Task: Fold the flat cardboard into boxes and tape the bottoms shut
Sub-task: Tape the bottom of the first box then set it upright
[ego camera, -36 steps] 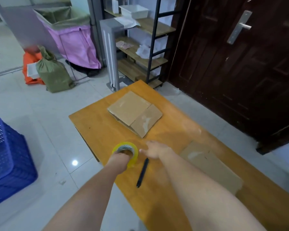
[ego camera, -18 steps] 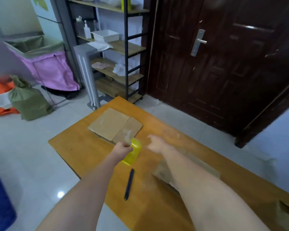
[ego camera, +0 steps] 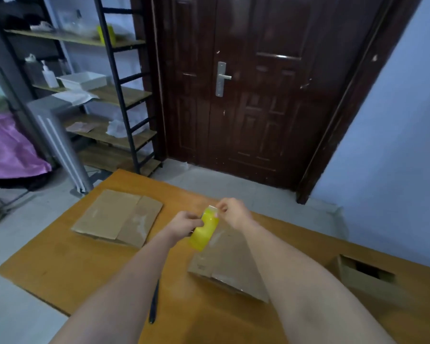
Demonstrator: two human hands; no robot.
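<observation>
Our left hand grips the tape, right hand pinching its end; both flats lie unfolded, untaped.

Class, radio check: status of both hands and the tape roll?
Left hand grips yellow tape roll. Right hand pinches tape end. Roll held above flat cardboard. Nothing obstructing.

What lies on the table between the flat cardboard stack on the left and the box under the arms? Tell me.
Head view: mostly bare tabletop, plus a dark pen near the front edge. The left hand holds the yellow tape roll above that gap.
</observation>
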